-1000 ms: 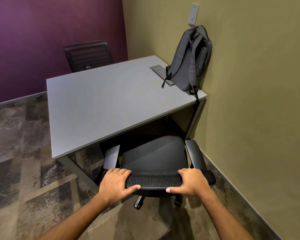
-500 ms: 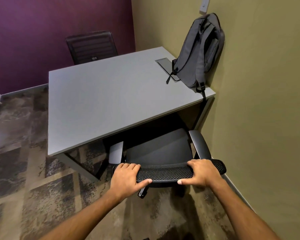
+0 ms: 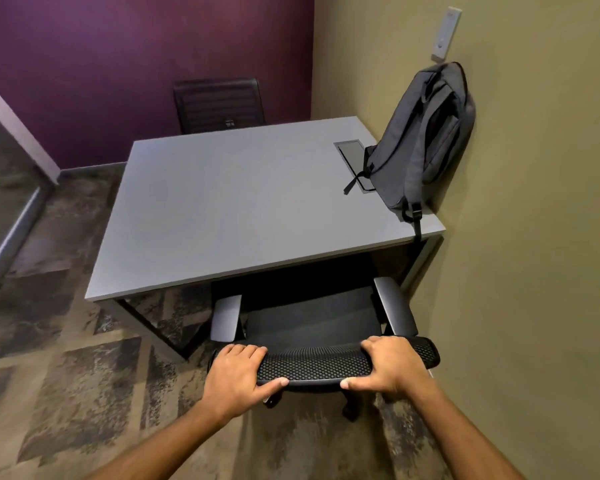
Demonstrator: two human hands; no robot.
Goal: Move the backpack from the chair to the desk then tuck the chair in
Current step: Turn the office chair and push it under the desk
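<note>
A grey backpack (image 3: pixel 426 140) stands upright on the right end of the grey desk (image 3: pixel 229 209), leaning against the olive wall. The black office chair (image 3: pixel 312 323) sits at the desk's near edge, with the front of its seat under the desktop and both armrests showing. My left hand (image 3: pixel 238 374) grips the left end of the chair's mesh backrest top (image 3: pixel 316 365). My right hand (image 3: pixel 392 367) grips its right end. Thumbs are under the rim, fingers over it.
A second black chair (image 3: pixel 219 105) stands behind the desk against the purple wall. A cable hatch (image 3: pixel 354 161) is set into the desktop beside the backpack. The olive wall (image 3: pixel 534 271) runs close along the chair's right side. Patterned carpet (image 3: pixel 66 375) lies to the left.
The chair has rolled forward, so more of its seat is under the desk. Both hands stayed on the backrest. The view has shifted, showing more of the floor at left.
</note>
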